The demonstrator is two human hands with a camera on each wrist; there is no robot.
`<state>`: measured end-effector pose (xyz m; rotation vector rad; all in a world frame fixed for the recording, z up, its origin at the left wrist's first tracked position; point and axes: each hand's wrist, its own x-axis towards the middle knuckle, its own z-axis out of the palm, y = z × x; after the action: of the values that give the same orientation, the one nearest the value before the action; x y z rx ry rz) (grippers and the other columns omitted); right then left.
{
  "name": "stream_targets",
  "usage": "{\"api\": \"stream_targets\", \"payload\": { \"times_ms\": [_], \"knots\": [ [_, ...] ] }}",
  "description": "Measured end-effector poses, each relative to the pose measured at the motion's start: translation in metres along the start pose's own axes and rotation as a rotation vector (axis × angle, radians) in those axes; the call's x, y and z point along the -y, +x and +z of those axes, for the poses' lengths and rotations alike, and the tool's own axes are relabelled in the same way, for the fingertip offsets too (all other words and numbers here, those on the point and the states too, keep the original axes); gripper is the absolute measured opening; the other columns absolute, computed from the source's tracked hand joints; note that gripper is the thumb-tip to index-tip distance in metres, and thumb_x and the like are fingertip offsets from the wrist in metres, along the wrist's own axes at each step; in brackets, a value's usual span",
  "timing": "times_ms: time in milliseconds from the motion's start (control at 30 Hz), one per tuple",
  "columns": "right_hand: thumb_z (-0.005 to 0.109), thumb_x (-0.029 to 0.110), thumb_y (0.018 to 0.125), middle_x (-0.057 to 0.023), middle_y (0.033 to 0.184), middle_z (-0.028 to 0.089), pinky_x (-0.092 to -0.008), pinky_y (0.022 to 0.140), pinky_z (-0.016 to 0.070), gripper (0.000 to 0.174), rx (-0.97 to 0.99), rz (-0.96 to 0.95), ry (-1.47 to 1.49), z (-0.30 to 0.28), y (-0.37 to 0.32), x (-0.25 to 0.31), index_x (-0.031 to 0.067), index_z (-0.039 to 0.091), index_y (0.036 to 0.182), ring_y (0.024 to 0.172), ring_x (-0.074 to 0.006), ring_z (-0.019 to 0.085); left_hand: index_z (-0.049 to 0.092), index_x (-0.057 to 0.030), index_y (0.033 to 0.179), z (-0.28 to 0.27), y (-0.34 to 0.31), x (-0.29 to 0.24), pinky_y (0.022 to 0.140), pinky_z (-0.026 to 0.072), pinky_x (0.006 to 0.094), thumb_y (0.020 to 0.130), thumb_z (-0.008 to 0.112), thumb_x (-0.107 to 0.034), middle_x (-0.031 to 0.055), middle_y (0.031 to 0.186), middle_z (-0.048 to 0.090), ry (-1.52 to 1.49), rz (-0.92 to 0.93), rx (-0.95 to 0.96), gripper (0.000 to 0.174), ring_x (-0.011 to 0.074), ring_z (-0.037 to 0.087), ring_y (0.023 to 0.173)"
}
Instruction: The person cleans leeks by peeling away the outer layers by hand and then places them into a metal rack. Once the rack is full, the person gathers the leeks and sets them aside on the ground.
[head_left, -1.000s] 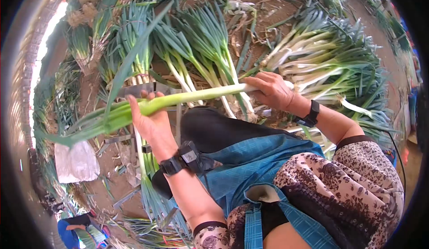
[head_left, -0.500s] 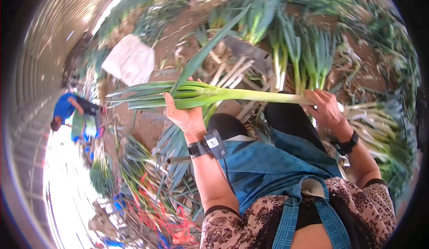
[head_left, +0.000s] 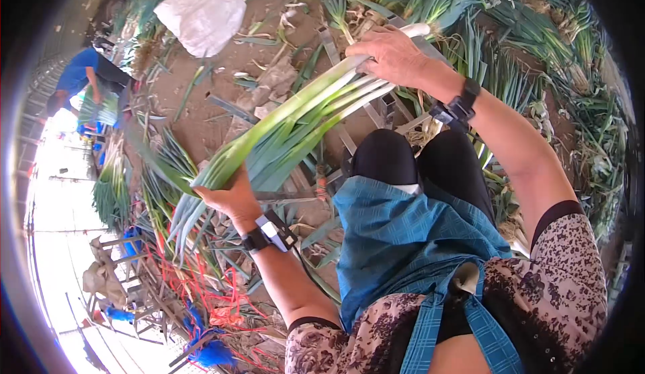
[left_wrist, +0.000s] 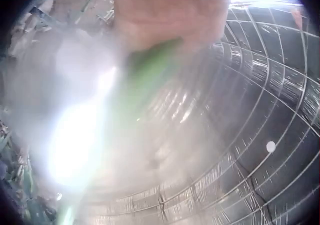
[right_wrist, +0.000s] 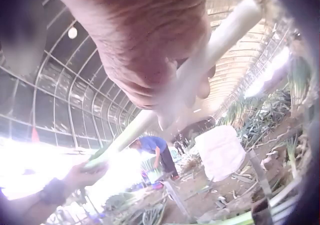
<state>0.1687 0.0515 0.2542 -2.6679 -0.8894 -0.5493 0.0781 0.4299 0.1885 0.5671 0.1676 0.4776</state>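
Observation:
A long leek (head_left: 302,99) slants across the head view, white root end at upper right, green leaves at lower left. My right hand (head_left: 396,58) grips its pale shaft near that end; in the right wrist view the shaft (right_wrist: 235,27) passes through the fingers of that hand (right_wrist: 150,45). The left hand (head_left: 234,201) holds the leafy part from below, thumb out to the left, other fingers hidden by leaves. More leeks (head_left: 359,99) lie just beneath, pale stalks side by side. The left wrist view is blurred, showing a green leaf (left_wrist: 150,75) against the hand (left_wrist: 170,15).
A white sack (head_left: 201,13) lies on the soil at upper left. Someone in blue (head_left: 79,72) bends at the far left. Leek piles (head_left: 571,58) stand at right, metal bars (head_left: 336,52) rise before the knees, and red strings (head_left: 201,283) tangle at lower left.
The head view has swung towards the left side. The leek has tilted, its root end up and away, its leaves down towards the lower left; both hands still hold it.

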Motion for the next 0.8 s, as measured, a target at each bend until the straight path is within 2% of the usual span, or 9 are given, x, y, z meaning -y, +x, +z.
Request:
{"api": "stream_targets", "payload": {
  "times_ms": [33, 167, 200, 333, 433, 500, 533, 600, 800],
  "knots": [
    [0.065, 0.012, 0.077, -0.0092, 0.088, 0.060, -0.0413, 0.089, 0.0425, 0.033, 0.092, 0.097, 0.059, 0.018, 0.000, -0.013, 0.0113, 0.065, 0.111, 0.094, -0.0286, 0.057, 0.047, 0.0071, 0.127, -0.014, 0.009, 0.019, 0.106, 0.0311, 0.0598, 0.093, 0.034, -0.061, 0.0268, 0.128, 0.050, 0.100, 0.035, -0.142, 0.077, 0.0403, 0.047, 0.121],
    [0.064, 0.012, 0.077, -0.0088, 0.087, 0.061, -0.0467, 0.086, 0.0417, 0.024, 0.124, 0.151, 0.215, 0.096, -0.037, -0.076, 0.0124, 0.067, 0.100, 0.092, -0.0327, 0.059, 0.046, -0.0123, 0.133, 0.020, -0.009, 0.064, 0.101, 0.0295, 0.0675, 0.088, 0.032, -0.072, 0.0172, 0.137, 0.046, -0.026, -0.098, -0.318, 0.076, 0.0399, 0.041, 0.126],
    [0.064, 0.012, 0.077, -0.0088, 0.087, 0.061, -0.0467, 0.086, 0.0417, 0.024, 0.134, 0.154, 0.227, 0.114, -0.045, -0.088, 0.0124, 0.067, 0.100, 0.092, -0.0327, 0.059, 0.046, -0.0123, 0.133, 0.009, -0.008, 0.075, 0.101, 0.0295, 0.0675, 0.088, 0.032, -0.072, 0.0172, 0.137, 0.046, -0.015, -0.100, -0.331, 0.076, 0.0399, 0.041, 0.126],
    [0.065, 0.016, 0.074, -0.0108, 0.076, 0.058, -0.0443, 0.079, 0.0425, 0.014, 0.241, 0.060, 0.234, 0.162, -0.092, -0.107, 0.0099, 0.063, 0.087, 0.084, -0.0324, 0.058, 0.036, -0.0050, 0.139, -0.041, -0.026, 0.103, 0.105, 0.0354, 0.0517, 0.088, 0.051, -0.063, 0.0186, 0.140, 0.042, -0.017, -0.708, -0.434, 0.078, 0.0373, 0.046, 0.121],
    [0.069, 0.019, 0.072, -0.0058, 0.075, 0.053, -0.0416, 0.081, 0.0409, 0.022, 0.314, 0.016, 0.163, 0.200, -0.121, -0.115, 0.0148, 0.062, 0.092, 0.083, -0.0252, 0.056, 0.043, 0.0021, 0.132, -0.040, -0.038, 0.122, 0.099, 0.0419, 0.0444, 0.086, 0.064, -0.050, 0.0198, 0.133, 0.048, 0.438, -0.966, -0.367, 0.073, 0.0362, 0.055, 0.108],
    [0.071, 0.019, 0.071, -0.0040, 0.080, 0.053, -0.0425, 0.089, 0.0386, 0.027, 0.316, 0.075, 0.174, 0.214, -0.135, -0.114, 0.0165, 0.061, 0.096, 0.089, -0.0233, 0.055, 0.052, 0.0032, 0.124, -0.024, -0.037, 0.129, 0.091, 0.0448, 0.0454, 0.082, 0.070, -0.045, 0.0197, 0.127, 0.054, 1.830, -0.730, 0.165, 0.066, 0.0366, 0.059, 0.096],
    [0.071, 0.020, 0.071, -0.0034, 0.083, 0.052, -0.0432, 0.094, 0.0370, 0.029, 0.324, 0.101, 0.177, 0.213, -0.139, -0.117, 0.0175, 0.061, 0.098, 0.092, -0.0229, 0.055, 0.059, 0.0008, 0.114, -0.042, -0.042, 0.142, 0.087, 0.0446, 0.0448, 0.074, 0.077, -0.038, 0.0183, 0.121, 0.058, 2.110, -0.109, 0.336, 0.059, 0.0352, 0.059, 0.098],
    [0.068, 0.019, 0.074, -0.0037, 0.085, 0.053, -0.0471, 0.101, 0.0343, 0.027, 0.371, 0.189, 0.198, 0.216, -0.143, -0.115, 0.0199, 0.061, 0.100, 0.098, -0.0233, 0.055, 0.059, -0.0024, 0.113, -0.038, -0.027, 0.157, 0.088, 0.0439, 0.0428, 0.068, 0.079, -0.032, 0.0171, 0.119, 0.058, 2.328, 0.372, 0.769, 0.058, 0.0352, 0.057, 0.102],
    [0.057, 0.009, 0.078, -0.0043, 0.093, 0.055, -0.0564, 0.106, 0.0293, 0.030, 0.332, 0.314, 0.117, 0.211, -0.157, -0.124, 0.0227, 0.060, 0.105, 0.109, -0.0282, 0.053, 0.060, -0.0045, 0.109, -0.080, -0.014, 0.183, 0.086, 0.0429, 0.0438, 0.073, 0.071, -0.019, 0.0145, 0.105, 0.059, 2.403, 0.119, 0.914, 0.041, 0.0341, 0.057, 0.098]
  ]
}}
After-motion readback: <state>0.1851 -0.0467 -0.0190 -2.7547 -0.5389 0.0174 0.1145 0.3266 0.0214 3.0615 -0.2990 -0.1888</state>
